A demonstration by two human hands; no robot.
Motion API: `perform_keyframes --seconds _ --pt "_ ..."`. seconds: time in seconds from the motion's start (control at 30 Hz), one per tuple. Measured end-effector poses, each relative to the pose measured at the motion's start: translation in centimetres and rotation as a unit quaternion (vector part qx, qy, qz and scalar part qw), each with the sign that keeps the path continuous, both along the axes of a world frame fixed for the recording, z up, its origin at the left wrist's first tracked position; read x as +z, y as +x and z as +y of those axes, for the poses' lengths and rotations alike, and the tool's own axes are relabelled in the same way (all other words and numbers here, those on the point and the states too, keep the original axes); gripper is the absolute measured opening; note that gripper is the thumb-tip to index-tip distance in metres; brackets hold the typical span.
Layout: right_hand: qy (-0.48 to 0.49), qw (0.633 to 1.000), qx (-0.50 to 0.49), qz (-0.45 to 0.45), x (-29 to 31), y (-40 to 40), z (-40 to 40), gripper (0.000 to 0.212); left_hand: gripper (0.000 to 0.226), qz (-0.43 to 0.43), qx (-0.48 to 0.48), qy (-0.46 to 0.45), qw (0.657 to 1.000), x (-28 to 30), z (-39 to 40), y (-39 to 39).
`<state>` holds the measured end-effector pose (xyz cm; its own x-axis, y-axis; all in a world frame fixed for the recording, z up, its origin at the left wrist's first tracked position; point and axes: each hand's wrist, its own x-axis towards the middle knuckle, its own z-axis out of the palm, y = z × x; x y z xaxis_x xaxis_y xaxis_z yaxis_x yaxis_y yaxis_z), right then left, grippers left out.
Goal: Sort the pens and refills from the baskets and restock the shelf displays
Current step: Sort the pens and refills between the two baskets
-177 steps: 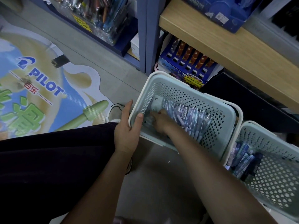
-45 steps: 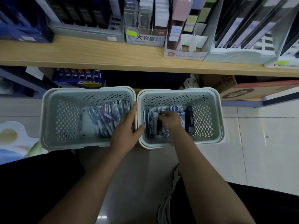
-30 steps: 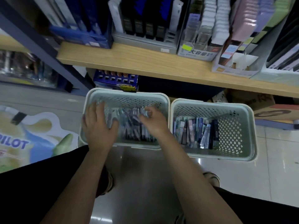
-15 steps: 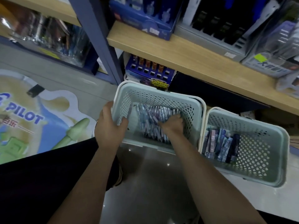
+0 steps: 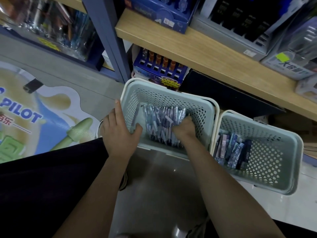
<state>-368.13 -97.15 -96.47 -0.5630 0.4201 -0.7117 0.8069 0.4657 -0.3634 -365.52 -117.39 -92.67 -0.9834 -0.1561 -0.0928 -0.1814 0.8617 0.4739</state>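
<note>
Head view, left hand point(image 5: 120, 133) gripping basket point(image 5: 169, 98) corner, right hand point(image 5: 184, 130) seemingly buried among pens point(image 5: 159, 124)

Left hand point(image 5: 120, 133) grips the pale green perforated plastic basket point(image 5: 204, 107); right hand point(image 5: 184, 130) digs among its wrapped pens point(image 5: 159, 124).

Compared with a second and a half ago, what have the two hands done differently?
The right hand left the right basket and now digs into the pens in the left basket. The left hand shifted from between the baskets to the left basket's outer corner. Both baskets stayed side by side on the floor.
</note>
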Motion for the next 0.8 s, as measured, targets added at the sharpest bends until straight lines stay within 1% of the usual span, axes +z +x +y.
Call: perform_keyframes --seconds 0.03,0.1,0.13,0.17,0.2,0.23,0.3,0.33,0.37,0.43,0.47,0.57,0.63,0.7,0.73,0.8 --pt "-0.011 1.000 -0.003 0.002 0.1 -0.1 0.3 0.066 0.090 0.001 -0.004 0.008 1.000 -0.1 -0.1 0.1" --pt "-0.040 0.999 -0.018 0.010 0.5 -0.2 1.0 0.029 0.095 -0.001 -0.009 0.025 1.000 -0.2 -0.2 0.1" --pt "-0.055 0.998 -0.031 0.013 0.7 -0.1 1.3 0.013 0.096 -0.002 -0.011 0.031 0.999 -0.2 -0.3 0.1" --pt "-0.074 0.996 -0.046 0.016 1.0 0.0 1.3 0.012 0.096 -0.005 -0.011 0.037 0.999 -0.2 -0.3 0.1" --pt "-0.094 0.994 -0.051 0.018 1.3 0.0 1.0 0.012 0.096 -0.010 -0.010 0.043 0.999 -0.2 -0.3 0.1" --pt "-0.113 0.992 -0.053 0.018 1.5 -0.1 0.5 0.016 0.096 -0.013 -0.010 0.048 0.999 -0.2 -0.4 0.1" --pt "-0.157 0.985 -0.065 0.010 1.4 -0.3 -1.1 0.044 0.098 -0.012 -0.012 0.053 0.998 -0.1 -0.5 0.1" --pt "-0.172 0.982 -0.072 0.007 1.4 -0.5 -2.0 0.049 0.099 -0.011 -0.015 0.054 0.998 -0.1 -0.6 0.1" --pt "-0.180 0.981 -0.074 0.004 1.3 -0.8 -2.8 0.049 0.100 -0.011 -0.017 0.056 0.998 -0.1 -0.7 0.1" --pt "-0.189 0.979 -0.081 0.001 1.2 -1.3 -3.9 0.034 0.102 -0.014 -0.025 0.058 0.998 0.0 -0.9 0.0" --pt "-0.194 0.977 -0.083 0.000 1.2 -1.5 -4.4 0.031 0.102 -0.013 -0.030 0.058 0.998 0.0 -0.9 0.0" --pt "-0.185 0.980 -0.072 0.000 0.8 -1.9 -5.1 0.036 0.102 -0.003 -0.039 0.052 0.998 -0.1 -0.9 0.0" --pt "-0.191 0.979 -0.064 -0.002 1.2 -2.0 -5.1 0.026 0.100 0.003 -0.043 0.040 0.998 -0.4 -0.9 0.0" --pt "-0.205 0.977 -0.061 0.007 1.6 -2.0 -4.8 0.020 0.100 0.007 -0.042 0.023 0.999 -0.7 -0.9 0.0" --pt "-0.210 0.976 -0.053 0.011 1.8 -1.8 -4.6 0.022 0.099 0.007 -0.045 0.015 0.999 -0.8 -0.9 0.0" --pt "-0.207 0.977 -0.037 0.024 2.2 -1.2 -4.0 0.040 0.096 0.009 -0.046 -0.005 0.999 -0.8 -0.8 -0.1"
